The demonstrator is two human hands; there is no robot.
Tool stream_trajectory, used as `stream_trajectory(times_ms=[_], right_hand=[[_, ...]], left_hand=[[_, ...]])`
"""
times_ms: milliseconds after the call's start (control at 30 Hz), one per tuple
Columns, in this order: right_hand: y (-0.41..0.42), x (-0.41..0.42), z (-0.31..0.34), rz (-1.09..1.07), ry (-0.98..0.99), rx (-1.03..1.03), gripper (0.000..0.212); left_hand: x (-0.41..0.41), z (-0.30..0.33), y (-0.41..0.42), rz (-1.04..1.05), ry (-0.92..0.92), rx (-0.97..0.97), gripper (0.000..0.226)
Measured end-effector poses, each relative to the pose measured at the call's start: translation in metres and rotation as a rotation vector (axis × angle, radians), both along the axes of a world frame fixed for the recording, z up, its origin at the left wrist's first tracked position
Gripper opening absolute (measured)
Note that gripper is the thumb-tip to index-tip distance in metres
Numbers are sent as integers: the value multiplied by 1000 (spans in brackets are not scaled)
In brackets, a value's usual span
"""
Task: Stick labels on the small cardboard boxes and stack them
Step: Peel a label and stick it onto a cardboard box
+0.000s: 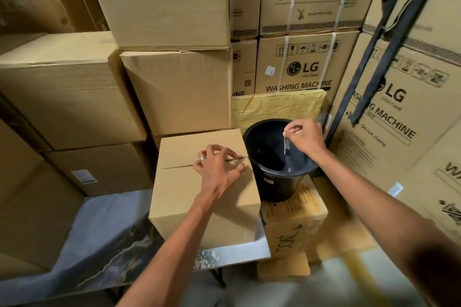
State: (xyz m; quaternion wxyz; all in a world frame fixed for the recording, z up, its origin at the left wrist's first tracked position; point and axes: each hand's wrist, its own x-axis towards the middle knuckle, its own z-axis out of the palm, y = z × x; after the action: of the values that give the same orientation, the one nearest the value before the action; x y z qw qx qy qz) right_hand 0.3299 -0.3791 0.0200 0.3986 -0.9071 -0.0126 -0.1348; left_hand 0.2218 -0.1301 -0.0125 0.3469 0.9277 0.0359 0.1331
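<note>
Black plastic bucket [279,157] at two o'clock: our right hand [305,136] pinches a thin strip [286,147] over it, our curled left hand [219,169] pressing fingertips on the plain brown cardboard box [204,192].

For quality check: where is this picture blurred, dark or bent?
Head view: strip pinched by the right hand over the bucket is smeared; lower right floor blurs; left boxes sit in shadow; wide lens bows box edges.

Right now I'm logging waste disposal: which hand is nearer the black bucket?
Right. The right hand pinches a thin strip above the black bucket; the left hand rests on the cardboard box beside it.
</note>
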Motion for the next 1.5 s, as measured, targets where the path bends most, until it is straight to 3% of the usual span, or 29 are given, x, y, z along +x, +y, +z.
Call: stream_trajectory(times_ms=[200, 700, 867, 1133, 1367, 1500], right_hand=[[-5, 29, -25, -60, 172, 52, 12], [-10, 54, -25, -48, 309, 144, 17], [-9, 57, -28, 10, 323, 37, 33], [-6, 65, -22, 141, 385, -63, 40], [-2, 80, -17, 217, 369, -426, 22], [-2, 87, -7, 229, 369, -495, 19]], left_hand=[[26, -3, 0, -10, 35, 48, 27], [31, -8, -4, 41, 7, 78, 23], [32, -9, -4, 44, 12, 75, 23], [32, -8, -3, 34, 28, 74, 28], [31, -8, -4, 34, 36, 85, 28], [32, -8, -4, 40, 30, 92, 27]])
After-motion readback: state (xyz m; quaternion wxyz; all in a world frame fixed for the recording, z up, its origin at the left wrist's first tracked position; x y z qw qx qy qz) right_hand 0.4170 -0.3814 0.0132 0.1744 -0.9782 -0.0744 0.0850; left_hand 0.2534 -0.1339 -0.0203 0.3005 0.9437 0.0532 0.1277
